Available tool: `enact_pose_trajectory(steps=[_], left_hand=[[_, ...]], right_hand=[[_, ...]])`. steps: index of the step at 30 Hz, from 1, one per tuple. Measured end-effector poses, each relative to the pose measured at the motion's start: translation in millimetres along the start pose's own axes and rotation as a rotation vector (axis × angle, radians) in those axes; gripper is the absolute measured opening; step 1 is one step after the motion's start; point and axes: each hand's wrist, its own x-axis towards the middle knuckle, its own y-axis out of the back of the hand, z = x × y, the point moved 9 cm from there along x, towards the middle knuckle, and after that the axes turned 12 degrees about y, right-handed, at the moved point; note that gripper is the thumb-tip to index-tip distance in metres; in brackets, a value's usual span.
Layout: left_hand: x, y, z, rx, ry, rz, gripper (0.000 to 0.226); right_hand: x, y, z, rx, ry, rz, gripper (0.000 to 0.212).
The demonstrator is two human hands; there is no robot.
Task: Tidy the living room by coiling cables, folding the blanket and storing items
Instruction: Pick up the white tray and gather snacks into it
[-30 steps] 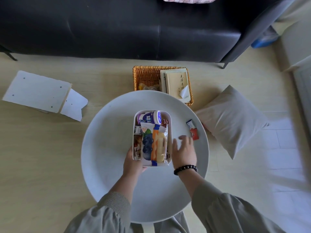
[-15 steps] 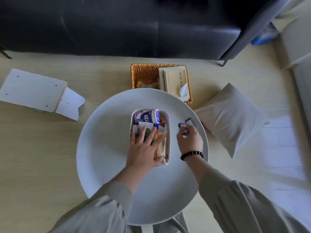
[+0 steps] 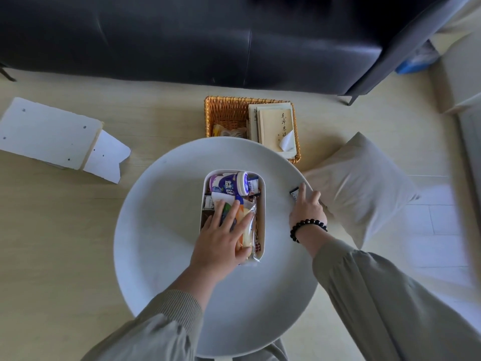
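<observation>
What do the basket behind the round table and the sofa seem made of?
Basket: woven wicker or rattan, judging by its golden-brown plaited strands. Sofa: black leather or imitation leather, smooth with a soft sheen and a stitched seam; which, I cannot tell.

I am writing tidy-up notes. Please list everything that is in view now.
sofa: one, black, along the top
basket: one, brown wicker, floor behind table
books: several, cream, in basket, right side
table: one, white, round, centre
box: one, white, on table, full of snacks
packet: one, dark, table's right edge
pillow: one, beige, floor right of table
board: one, white, floor left
bracelet: one, black, right wrist
left hand: one, flat on the snacks
right hand: one, fingers on the packet
</observation>
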Motion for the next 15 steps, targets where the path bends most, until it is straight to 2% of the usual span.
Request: enact_pose_trajectory(steps=[3, 6, 9, 12, 15], left_hand=[[0.5, -1.5, -0.8, 0.0, -0.008, 0.0, 0.073], [0.8, -2.1, -2.0, 0.006, -0.025, -0.007, 0.071], [1.5, 0.4, -3.3, 0.003, -0.042, 0.01, 0.069], [-0.5, 4.1, -5.5, 0.019, -0.04, 0.033, 0.068], [-2.1, 5.9, -6.3, 0.027, -0.033, 0.04, 0.068]], right_hand=[[3.4, 1.3, -18.3, -0.121, 0.134, 0.095, 0.071], [3.9, -15.3, -17.4, -0.146, 0.132, 0.022, 0.069], [3.8, -22.5, -11.3, -0.05, 0.084, -0.02, 0.058], [-5.6, -30.7, -9.0, 0.17, 0.039, -0.039, 0.051], [-19.7, -38.7, -8.5, 0.287, 0.055, -0.036, 0.037]])
